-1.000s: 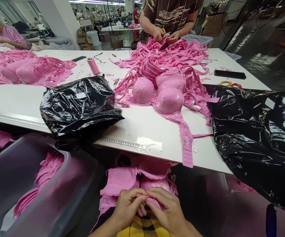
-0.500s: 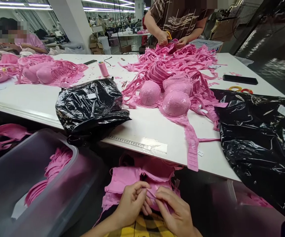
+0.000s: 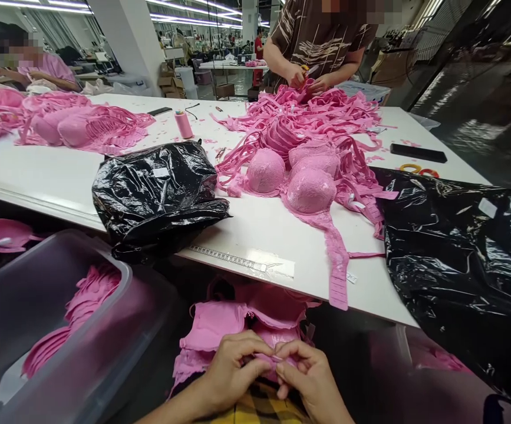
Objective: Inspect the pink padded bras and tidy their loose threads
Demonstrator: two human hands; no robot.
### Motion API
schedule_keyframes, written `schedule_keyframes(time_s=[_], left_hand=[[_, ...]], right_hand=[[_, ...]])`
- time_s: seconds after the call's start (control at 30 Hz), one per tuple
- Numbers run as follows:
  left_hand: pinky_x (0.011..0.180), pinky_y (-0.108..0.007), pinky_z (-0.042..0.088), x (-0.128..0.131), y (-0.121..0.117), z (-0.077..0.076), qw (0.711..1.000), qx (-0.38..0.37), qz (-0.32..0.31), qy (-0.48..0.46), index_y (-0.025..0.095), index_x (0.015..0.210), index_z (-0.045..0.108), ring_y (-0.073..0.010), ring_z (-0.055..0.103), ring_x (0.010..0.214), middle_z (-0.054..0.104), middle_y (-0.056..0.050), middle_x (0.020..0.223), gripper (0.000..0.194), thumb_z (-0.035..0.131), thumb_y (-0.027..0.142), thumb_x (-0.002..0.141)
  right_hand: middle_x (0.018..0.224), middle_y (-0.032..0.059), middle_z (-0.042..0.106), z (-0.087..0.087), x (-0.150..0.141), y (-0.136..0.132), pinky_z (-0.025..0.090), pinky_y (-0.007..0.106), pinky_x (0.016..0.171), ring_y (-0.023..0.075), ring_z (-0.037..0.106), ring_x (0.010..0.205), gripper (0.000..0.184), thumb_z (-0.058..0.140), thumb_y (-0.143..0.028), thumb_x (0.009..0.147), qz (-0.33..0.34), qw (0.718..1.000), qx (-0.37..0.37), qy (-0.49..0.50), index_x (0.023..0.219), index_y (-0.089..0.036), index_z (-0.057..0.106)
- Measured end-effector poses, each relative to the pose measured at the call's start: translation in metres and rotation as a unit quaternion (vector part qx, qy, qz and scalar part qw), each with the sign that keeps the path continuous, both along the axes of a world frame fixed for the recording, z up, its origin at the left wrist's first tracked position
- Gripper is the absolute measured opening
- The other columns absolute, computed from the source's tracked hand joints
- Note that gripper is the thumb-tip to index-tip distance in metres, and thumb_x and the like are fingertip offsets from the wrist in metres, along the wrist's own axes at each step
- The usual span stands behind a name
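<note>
In my lap, below the table edge, lies a pink bra (image 3: 217,324) with smooth cups and a lace edge. My left hand (image 3: 233,371) is closed, its thumb and fingers pinching a narrow pink part of the bra. Close beside it, my right hand (image 3: 310,377) grips the same part, and the fingertips of both hands nearly meet. The fingers hide exactly which piece of the bra is held. On the table ahead, several pink lace bras (image 3: 310,189) are stacked with their straps and bands spread out.
Black plastic bags lie on the white table, one at left (image 3: 158,194), another at right (image 3: 449,235). A plastic bin (image 3: 127,274) with pink pieces stands at my left. Across the table, a person (image 3: 317,47) holds yellow-handled scissors over pink straps. A thread cone (image 3: 183,125) stands there.
My hands have drawn closer together, with the right fingertips now meeting the left at the pink bra. The whole view has shifted slightly. The person opposite has moved the scissors a little.
</note>
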State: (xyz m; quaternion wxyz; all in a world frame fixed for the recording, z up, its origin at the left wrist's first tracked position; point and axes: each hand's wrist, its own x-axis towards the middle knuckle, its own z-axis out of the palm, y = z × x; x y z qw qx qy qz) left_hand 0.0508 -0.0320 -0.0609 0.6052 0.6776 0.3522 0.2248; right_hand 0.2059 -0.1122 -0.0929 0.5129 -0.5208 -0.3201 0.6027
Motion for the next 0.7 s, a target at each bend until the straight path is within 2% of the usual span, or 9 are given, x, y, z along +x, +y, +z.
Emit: schedule_keyframes(time_s=[0.07, 0.17, 0.27, 0.37, 0.43, 0.5, 0.6, 0.63, 0.7], left_hand=[[0.055, -0.025, 0.051, 0.003, -0.004, -0.004, 0.995, -0.091, 0.052, -0.005, 0.015, 0.075, 0.069, -0.0151, 0.062, 0.058, 0.065, -0.005, 0.071, 0.009, 0.063, 0.022, 0.073], [0.05, -0.023, 0.05, 0.006, -0.007, -0.009, 0.973, -0.211, 0.094, -0.026, 0.014, 0.072, 0.062, -0.0136, 0.06, 0.049, 0.062, -0.001, 0.057, 0.014, 0.066, 0.027, 0.07], [0.046, -0.021, 0.046, 0.008, -0.009, -0.014, 0.962, -0.25, 0.108, -0.017, 0.014, 0.071, 0.058, -0.0111, 0.056, 0.043, 0.06, 0.001, 0.049, 0.021, 0.068, 0.032, 0.067], [0.044, -0.02, 0.043, 0.008, -0.009, -0.018, 0.957, -0.27, 0.108, 0.003, 0.014, 0.069, 0.055, -0.01, 0.053, 0.041, 0.058, 0.001, 0.048, 0.024, 0.068, 0.034, 0.065], [0.046, -0.021, 0.044, 0.009, -0.007, -0.015, 0.96, -0.269, 0.075, 0.021, 0.014, 0.07, 0.056, -0.0107, 0.054, 0.044, 0.058, 0.001, 0.05, 0.021, 0.066, 0.033, 0.067], [0.052, -0.023, 0.046, 0.013, -0.001, -0.008, 0.979, -0.197, 0.029, 0.05, 0.014, 0.072, 0.06, -0.0129, 0.057, 0.052, 0.061, -0.001, 0.058, 0.017, 0.06, 0.031, 0.073], [0.068, -0.028, 0.048, 0.028, 0.015, 0.003, 0.993, 0.039, -0.005, 0.11, 0.015, 0.089, 0.065, -0.0169, 0.06, 0.073, 0.066, -0.006, 0.081, 0.021, 0.049, 0.028, 0.084], [0.073, -0.03, 0.048, 0.036, 0.022, 0.004, 0.983, 0.12, -0.02, 0.141, 0.016, 0.097, 0.064, -0.0189, 0.06, 0.081, 0.066, -0.008, 0.09, 0.023, 0.048, 0.027, 0.085], [0.081, -0.038, 0.046, 0.052, 0.032, 0.0, 0.935, 0.245, -0.09, 0.24, 0.014, 0.106, 0.06, -0.0245, 0.058, 0.091, 0.063, -0.012, 0.099, 0.027, 0.053, 0.024, 0.081]], right_hand=[[0.075, 0.0023, 0.064, 0.006, 0.0, 0.003, 0.051, 0.021, 0.045, 0.0128, 0.062, 0.05, 0.016, 0.066, -0.034, 0.075, 0.004, 0.995, 0.055, -0.086, 0.076, -0.018, 0.062], [0.08, 0.0038, 0.067, 0.012, 0.002, 0.007, 0.054, 0.024, 0.064, 0.0168, 0.065, 0.07, 0.007, 0.064, -0.022, 0.076, 0.01, 0.948, 0.179, -0.263, 0.082, -0.021, 0.065], [0.082, 0.0041, 0.068, 0.011, 0.0, 0.009, 0.053, 0.024, 0.069, 0.0162, 0.065, 0.074, 0.015, 0.06, -0.016, 0.078, 0.027, 0.907, 0.247, -0.341, 0.09, -0.022, 0.064], [0.077, 0.0038, 0.069, 0.009, -0.002, 0.007, 0.053, 0.024, 0.064, 0.0153, 0.065, 0.068, 0.017, 0.052, -0.012, 0.081, 0.038, 0.886, 0.271, -0.375, 0.09, -0.021, 0.063], [0.072, 0.0035, 0.068, 0.01, -0.001, 0.005, 0.053, 0.024, 0.061, 0.0151, 0.064, 0.064, 0.018, 0.05, -0.01, 0.081, 0.03, 0.879, 0.278, -0.386, 0.085, -0.021, 0.064], [0.072, 0.0038, 0.069, 0.011, 0.007, 0.004, 0.053, 0.024, 0.06, 0.0154, 0.064, 0.063, 0.017, 0.05, -0.01, 0.081, 0.009, 0.878, 0.274, -0.392, 0.082, -0.02, 0.064], [0.075, 0.0045, 0.07, 0.008, 0.032, 0.012, 0.054, 0.026, 0.064, 0.0172, 0.066, 0.069, 0.013, 0.054, -0.014, 0.08, -0.043, 0.872, 0.243, -0.423, 0.079, -0.02, 0.066], [0.076, 0.0046, 0.07, 0.003, 0.042, 0.017, 0.054, 0.027, 0.065, 0.0179, 0.067, 0.069, 0.012, 0.055, -0.017, 0.08, -0.058, 0.867, 0.227, -0.44, 0.079, -0.02, 0.067], [0.077, 0.0044, 0.072, -0.009, 0.06, 0.029, 0.055, 0.029, 0.065, 0.0191, 0.068, 0.067, 0.014, 0.055, -0.02, 0.08, -0.068, 0.854, 0.202, -0.475, 0.082, -0.021, 0.069]])
